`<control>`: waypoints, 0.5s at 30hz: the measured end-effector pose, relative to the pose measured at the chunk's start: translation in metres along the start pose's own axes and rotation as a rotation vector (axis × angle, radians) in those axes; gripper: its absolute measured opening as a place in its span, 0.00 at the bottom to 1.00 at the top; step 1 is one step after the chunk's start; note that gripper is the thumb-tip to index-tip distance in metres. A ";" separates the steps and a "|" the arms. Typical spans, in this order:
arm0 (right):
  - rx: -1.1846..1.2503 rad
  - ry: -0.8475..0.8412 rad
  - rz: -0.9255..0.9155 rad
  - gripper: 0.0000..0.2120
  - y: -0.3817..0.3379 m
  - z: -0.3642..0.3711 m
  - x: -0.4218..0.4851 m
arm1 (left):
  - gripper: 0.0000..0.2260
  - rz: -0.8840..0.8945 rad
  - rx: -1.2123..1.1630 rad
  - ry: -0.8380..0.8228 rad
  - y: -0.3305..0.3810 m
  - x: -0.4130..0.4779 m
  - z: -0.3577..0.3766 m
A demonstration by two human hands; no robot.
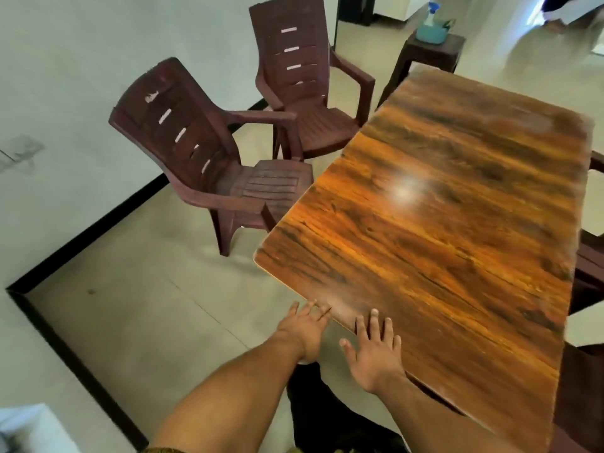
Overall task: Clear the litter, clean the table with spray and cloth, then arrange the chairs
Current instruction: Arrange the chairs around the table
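I see the table (441,223) bare and shiny, so clearing and wiping look done. Two chairs (upper left) (209,158) (307,83) wait; my left hand (304,328) and right hand (376,351) are open, empty.

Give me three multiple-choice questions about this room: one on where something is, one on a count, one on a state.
1. Where is the blue spray bottle?
A. on the wooden table
B. in a teal tub on a brown stool
C. on the floor

2. How many brown plastic armchairs stand fully visible left of the glossy wooden table?
A. one
B. two
C. four

3. The hands are:
A. empty, fingers spread
B. holding a cloth
C. gripping a chair

Answers: 1 B, it sits in the tub beyond the table; 2 B, near and far; 3 A, left and right open at the table's corner.
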State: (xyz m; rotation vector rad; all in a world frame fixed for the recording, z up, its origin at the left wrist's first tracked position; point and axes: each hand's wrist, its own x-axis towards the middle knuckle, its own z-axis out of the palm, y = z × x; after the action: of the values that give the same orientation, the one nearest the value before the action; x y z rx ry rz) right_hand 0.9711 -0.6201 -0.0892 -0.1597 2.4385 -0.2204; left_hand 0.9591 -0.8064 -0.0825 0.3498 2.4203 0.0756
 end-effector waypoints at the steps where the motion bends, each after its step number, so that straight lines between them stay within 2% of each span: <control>1: -0.014 0.034 -0.025 0.36 -0.017 -0.003 0.012 | 0.40 0.005 0.000 -0.002 -0.018 0.002 -0.006; 5: -0.096 0.103 -0.139 0.32 -0.097 -0.030 0.079 | 0.40 -0.058 -0.005 0.014 -0.109 0.015 -0.040; 8: -0.086 0.091 -0.186 0.31 -0.176 -0.051 0.127 | 0.41 -0.083 -0.011 -0.008 -0.185 0.025 -0.065; 12: -0.077 0.079 -0.242 0.44 -0.251 -0.078 0.166 | 0.38 -0.125 -0.003 -0.030 -0.254 0.026 -0.089; 15: -0.066 0.071 -0.257 0.34 -0.316 -0.099 0.206 | 0.36 -0.181 -0.011 0.001 -0.335 0.029 -0.112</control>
State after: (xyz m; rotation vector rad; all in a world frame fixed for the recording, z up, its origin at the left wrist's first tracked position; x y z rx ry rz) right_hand 0.7680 -0.9534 -0.0786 -0.5033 2.4936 -0.2624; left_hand 0.7892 -1.1173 -0.0633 0.1241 2.4399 0.0081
